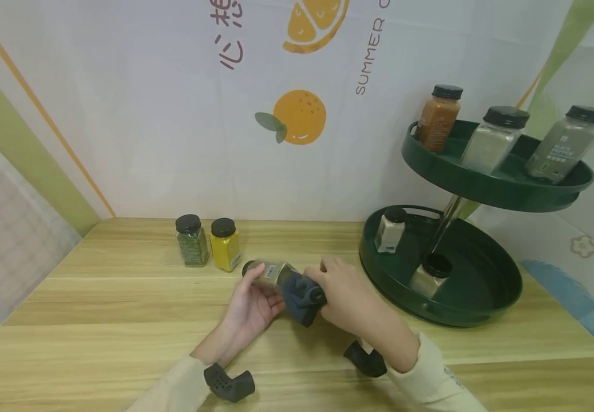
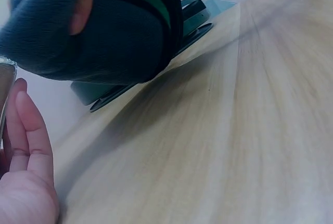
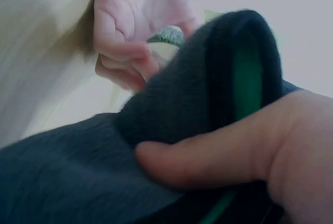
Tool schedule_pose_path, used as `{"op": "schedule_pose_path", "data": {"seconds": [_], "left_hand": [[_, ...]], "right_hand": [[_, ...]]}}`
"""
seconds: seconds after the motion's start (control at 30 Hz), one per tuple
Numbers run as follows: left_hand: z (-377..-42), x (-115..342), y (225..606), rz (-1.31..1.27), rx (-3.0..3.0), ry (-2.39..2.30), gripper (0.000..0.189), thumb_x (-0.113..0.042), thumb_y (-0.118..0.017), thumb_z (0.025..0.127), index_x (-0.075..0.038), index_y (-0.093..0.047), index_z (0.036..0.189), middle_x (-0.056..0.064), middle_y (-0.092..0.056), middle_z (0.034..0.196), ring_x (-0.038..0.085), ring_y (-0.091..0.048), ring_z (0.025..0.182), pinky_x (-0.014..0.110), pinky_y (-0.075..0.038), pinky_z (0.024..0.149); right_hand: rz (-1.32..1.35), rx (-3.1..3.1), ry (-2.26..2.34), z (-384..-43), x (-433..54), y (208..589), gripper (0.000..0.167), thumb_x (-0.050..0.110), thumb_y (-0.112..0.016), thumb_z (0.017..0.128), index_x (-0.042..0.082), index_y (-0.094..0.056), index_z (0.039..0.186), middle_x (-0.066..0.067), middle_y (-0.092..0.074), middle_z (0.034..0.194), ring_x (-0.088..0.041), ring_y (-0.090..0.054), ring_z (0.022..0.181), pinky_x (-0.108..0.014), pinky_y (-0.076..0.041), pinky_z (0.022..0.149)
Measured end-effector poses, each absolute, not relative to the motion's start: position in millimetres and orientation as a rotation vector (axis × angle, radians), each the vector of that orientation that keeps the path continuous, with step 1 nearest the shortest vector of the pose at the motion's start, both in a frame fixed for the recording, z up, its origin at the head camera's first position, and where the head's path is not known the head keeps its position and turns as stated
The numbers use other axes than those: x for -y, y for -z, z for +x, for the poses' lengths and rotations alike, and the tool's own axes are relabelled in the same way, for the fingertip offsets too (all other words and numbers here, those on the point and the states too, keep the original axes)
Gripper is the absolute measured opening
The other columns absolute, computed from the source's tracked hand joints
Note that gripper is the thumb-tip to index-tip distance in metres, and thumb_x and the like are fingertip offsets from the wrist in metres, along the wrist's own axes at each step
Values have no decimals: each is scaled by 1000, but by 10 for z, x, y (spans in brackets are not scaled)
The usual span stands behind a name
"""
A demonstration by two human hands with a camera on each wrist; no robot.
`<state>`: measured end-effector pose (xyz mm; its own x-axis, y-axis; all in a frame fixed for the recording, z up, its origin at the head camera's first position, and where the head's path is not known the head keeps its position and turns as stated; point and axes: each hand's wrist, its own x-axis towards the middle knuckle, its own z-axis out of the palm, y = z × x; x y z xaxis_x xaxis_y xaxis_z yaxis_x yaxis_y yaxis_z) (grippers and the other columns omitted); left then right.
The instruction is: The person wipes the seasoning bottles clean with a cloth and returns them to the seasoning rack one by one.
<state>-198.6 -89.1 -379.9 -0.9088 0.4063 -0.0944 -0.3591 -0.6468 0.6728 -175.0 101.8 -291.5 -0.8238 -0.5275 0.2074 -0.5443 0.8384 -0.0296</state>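
Note:
My left hand (image 1: 249, 312) holds a clear spice jar (image 1: 271, 272) on its side above the table, thumb over the top and fingers beneath. The jar's black cap points left. My right hand (image 1: 345, 294) grips a dark blue-grey cloth (image 1: 299, 297) against the jar's right end, hiding that end. In the right wrist view, the thumb presses on the folded cloth (image 3: 177, 99), whose dark edging and green strip show. Only a sliver of the jar (image 2: 6, 89) appears in the left wrist view, beside the left fingers (image 2: 34, 125).
A jar of green herbs (image 1: 192, 246) and a yellow spice jar (image 1: 225, 246) stand at the table's back left. To the right is a two-tier dark green rack (image 1: 498, 189), with three jars on top and two small jars on its lower tray (image 1: 482, 280).

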Motion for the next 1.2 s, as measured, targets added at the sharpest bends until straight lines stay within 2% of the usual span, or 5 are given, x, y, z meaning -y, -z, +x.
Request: {"op": "schedule_pose_path", "data": {"seconds": [0.23, 0.47, 0.73, 0.97, 1.2], "left_hand": [[-1975, 902, 3807, 130, -1002, -2496, 38, -43, -27, 98, -12, -46, 112, -1, -67, 85, 11, -62, 75, 23, -48, 74], [-1982, 889, 3815, 133, -965, -2525, 31, -37, -31, 99, -14, -48, 111, -1, -67, 91, 13, -64, 82, 24, -48, 78], [-1977, 880, 3832, 292, -747, -2589, 19, -9, -49, 91, -15, -53, 108, -2, -57, 107, 13, -56, 101, 28, -42, 101], [-1970, 887, 3791, 281, -629, -2570, 60, -42, -57, 88, -18, -22, 130, 0, -33, 125, 13, -51, 111, 25, -38, 104], [-1980, 893, 3783, 61, -710, -2669, 36, -47, -39, 95, -14, -46, 108, -3, -60, 97, 6, -62, 88, 16, -49, 84]], "right_hand": [[671, 2835, 6, -1764, -1120, 2828, 47, 7, -76, 66, 19, -64, 109, -5, -55, 94, -26, -52, 95, -41, -43, 80], [550, 2728, -533, -1740, -1133, 2713, 42, 9, -70, 77, 10, -56, 117, -7, -58, 104, -24, -57, 94, -42, -50, 78], [624, 2693, -880, -1741, -1081, 2731, 37, 10, -67, 82, 12, -54, 116, -1, -59, 108, -19, -57, 102, -40, -49, 83], [830, 2591, -837, -1750, -1079, 2770, 39, 5, -68, 80, 11, -54, 116, -2, -59, 108, -18, -58, 102, -39, -49, 84], [984, 2585, -791, -1754, -1026, 2833, 45, -5, -67, 75, 11, -55, 115, -2, -58, 107, -17, -59, 99, -36, -50, 84]]}}
